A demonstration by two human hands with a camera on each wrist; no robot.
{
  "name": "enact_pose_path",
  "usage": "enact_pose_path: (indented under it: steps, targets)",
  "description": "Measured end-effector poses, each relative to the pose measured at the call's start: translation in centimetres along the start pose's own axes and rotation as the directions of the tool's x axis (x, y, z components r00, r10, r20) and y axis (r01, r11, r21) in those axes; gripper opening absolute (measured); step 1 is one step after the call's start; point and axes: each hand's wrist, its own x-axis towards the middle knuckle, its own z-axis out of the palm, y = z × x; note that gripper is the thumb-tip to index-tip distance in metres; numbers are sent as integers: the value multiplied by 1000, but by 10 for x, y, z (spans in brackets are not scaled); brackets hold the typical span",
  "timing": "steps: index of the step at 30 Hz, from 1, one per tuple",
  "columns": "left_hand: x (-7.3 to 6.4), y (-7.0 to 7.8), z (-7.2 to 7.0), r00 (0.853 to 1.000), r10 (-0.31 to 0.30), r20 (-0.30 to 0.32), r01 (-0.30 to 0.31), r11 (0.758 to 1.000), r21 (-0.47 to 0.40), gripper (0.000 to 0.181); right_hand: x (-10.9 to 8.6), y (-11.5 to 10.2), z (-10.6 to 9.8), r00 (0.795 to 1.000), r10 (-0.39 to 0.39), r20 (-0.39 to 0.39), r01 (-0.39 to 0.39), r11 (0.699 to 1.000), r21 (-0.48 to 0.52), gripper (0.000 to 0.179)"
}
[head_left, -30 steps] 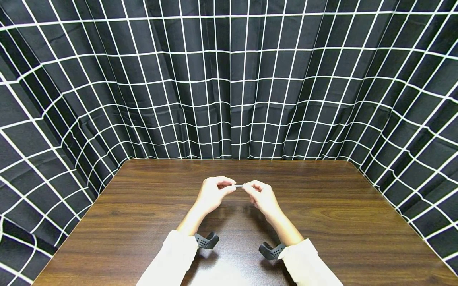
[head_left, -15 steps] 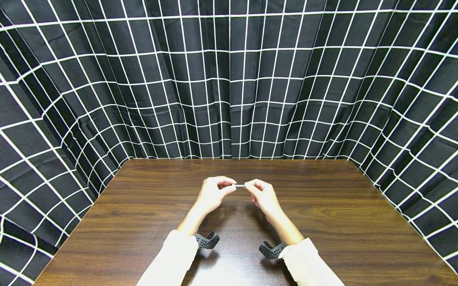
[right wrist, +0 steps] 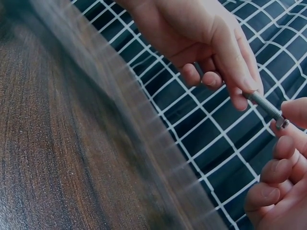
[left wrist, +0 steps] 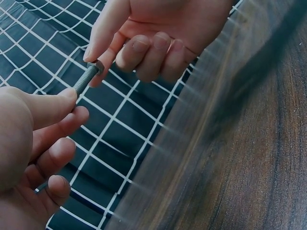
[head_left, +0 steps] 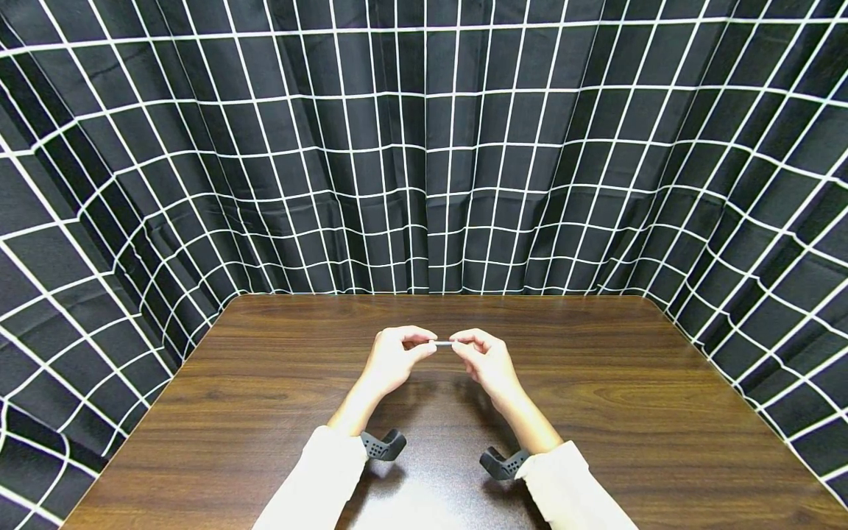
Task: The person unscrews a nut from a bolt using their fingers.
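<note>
Above the table, a thin grey threaded bolt (head_left: 444, 343) spans the gap between the two hands. My left hand (head_left: 392, 361) pinches one end of the bolt between thumb and forefinger, which hide that end. In the right wrist view a small hex nut (right wrist: 282, 123) sits at the other end of the bolt's threaded shaft (right wrist: 264, 105). My right hand (head_left: 489, 362) has its thumb and forefinger on either side of this nut, pinching it lightly. The left wrist view shows the nut (left wrist: 100, 67) between those fingertips, with the other right fingers loosely curled.
Below the hands lies a brown wood-grain table (head_left: 596, 383). Black curtains with a white grid (head_left: 424, 162) enclose its back and sides. Dark grey wrist mounts (head_left: 384, 446) stick inward from both forearms, below the pale sleeves (head_left: 314, 478).
My right hand has shifted slightly right, and its thumb and forefinger have spread a little around the bolt's end. My left hand holds its place.
</note>
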Motion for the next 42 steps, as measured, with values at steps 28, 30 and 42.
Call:
enact_pose_path:
  steps: [28,30,42]
  targets:
    - [0,1,-1,1000,5,-4,-5,1000,2,16,0,1,-1,992,-122,38,121,993,15,24]
    - [0,-1,-1,1000,13,-6,-13,1000,0,16,0,-2,-1,993,-113,43,112,993,24,25]
    - [0,-1,-1,1000,9,-14,-9,1000,7,13,-11,-31,3,994,-89,59,88,996,13,22]
